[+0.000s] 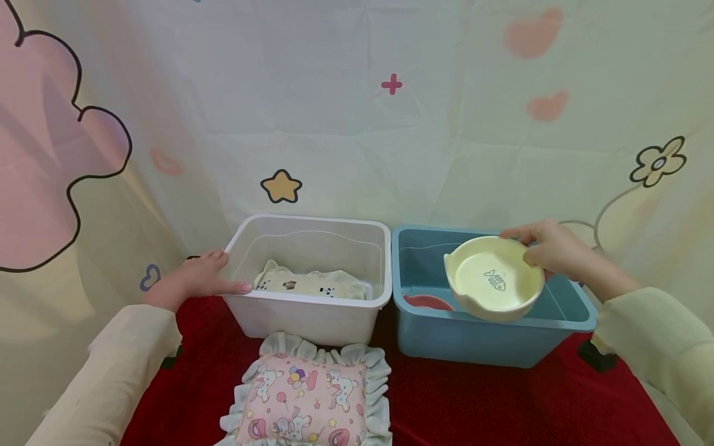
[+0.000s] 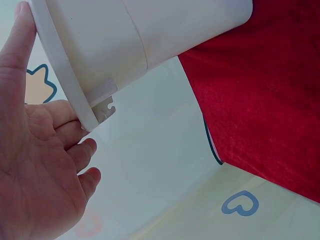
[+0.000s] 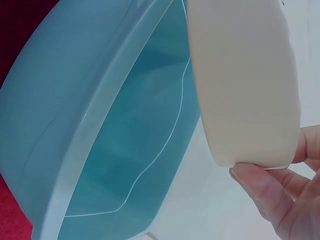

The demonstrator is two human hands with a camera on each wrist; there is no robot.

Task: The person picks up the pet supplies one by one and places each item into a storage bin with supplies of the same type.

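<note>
A cream pet bowl (image 1: pixel 484 279) with ear-like points on its rim and a fishbone drawing inside is tilted above the blue bin (image 1: pixel 463 337). My right hand (image 1: pixel 555 251) pinches the bowl's right edge; the right wrist view shows the bowl's side (image 3: pixel 245 85) between thumb and fingers. Inside the blue bin lies a reddish-pink dish (image 1: pixel 429 302), partly hidden by the front wall. At the left, my left hand (image 1: pixel 195 275) rests on the rim corner of the white bin (image 1: pixel 312 319), the thumb along its front rim. A cream frilled cloth item (image 1: pixel 309 285) lies in that bin.
In front of the white bin lies a pink frilled cushion (image 1: pixel 307 396) printed with unicorns. Both bins stand side by side on a red cloth (image 1: pixel 446 402). Behind them hangs a pale printed curtain (image 1: pixel 334 111).
</note>
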